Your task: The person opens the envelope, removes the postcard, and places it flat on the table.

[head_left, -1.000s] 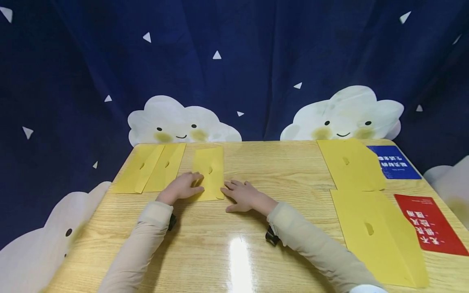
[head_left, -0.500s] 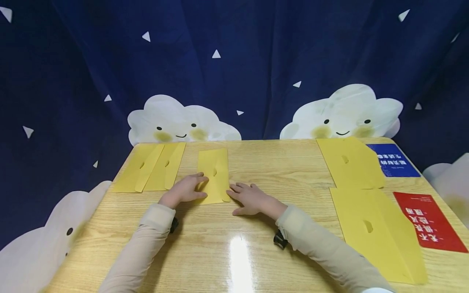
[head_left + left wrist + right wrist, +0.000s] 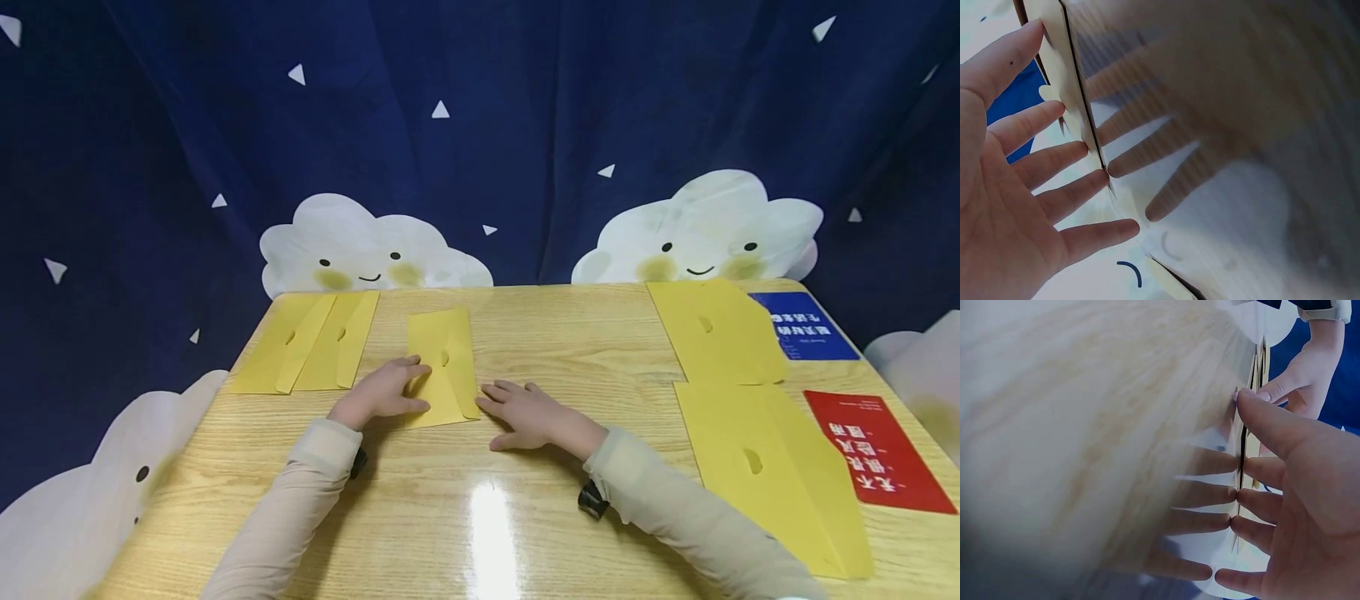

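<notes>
The middle yellow envelope [image 3: 456, 385] lies, long axis pointing forward, between the nearer left hand [image 3: 381, 390], which overlaps one edge, and the right hand [image 3: 531, 417] at the opposite edge, both spread, gripping nothing.

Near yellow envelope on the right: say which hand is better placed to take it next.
Right, probably. The right hand grips nothing and is closer to the near yellow envelope. The left hand touches the middle envelope on its left and would likely cross the right forearm.
</notes>
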Motion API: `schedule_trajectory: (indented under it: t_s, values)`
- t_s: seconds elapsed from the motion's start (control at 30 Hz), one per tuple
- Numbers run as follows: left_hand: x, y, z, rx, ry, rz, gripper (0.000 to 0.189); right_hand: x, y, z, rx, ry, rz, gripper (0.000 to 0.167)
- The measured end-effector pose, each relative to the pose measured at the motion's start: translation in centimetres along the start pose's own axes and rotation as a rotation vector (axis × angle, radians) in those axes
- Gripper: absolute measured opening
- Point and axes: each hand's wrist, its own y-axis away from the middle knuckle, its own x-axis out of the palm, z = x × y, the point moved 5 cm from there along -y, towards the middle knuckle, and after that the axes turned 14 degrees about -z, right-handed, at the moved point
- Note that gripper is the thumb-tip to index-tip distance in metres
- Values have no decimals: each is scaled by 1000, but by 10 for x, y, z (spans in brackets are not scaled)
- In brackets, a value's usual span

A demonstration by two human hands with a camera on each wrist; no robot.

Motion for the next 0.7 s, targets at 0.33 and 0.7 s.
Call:
schedule_trajectory:
  t_s: [0.33, 0.7]
  values:
    - [2, 1, -11, 42, -20, 9, 64, 0, 10, -3, -21, -27, -26, 68]
    - [6, 1, -32, 114, -36, 1, 62, -5, 16, -4, -55, -30, -93, 66]
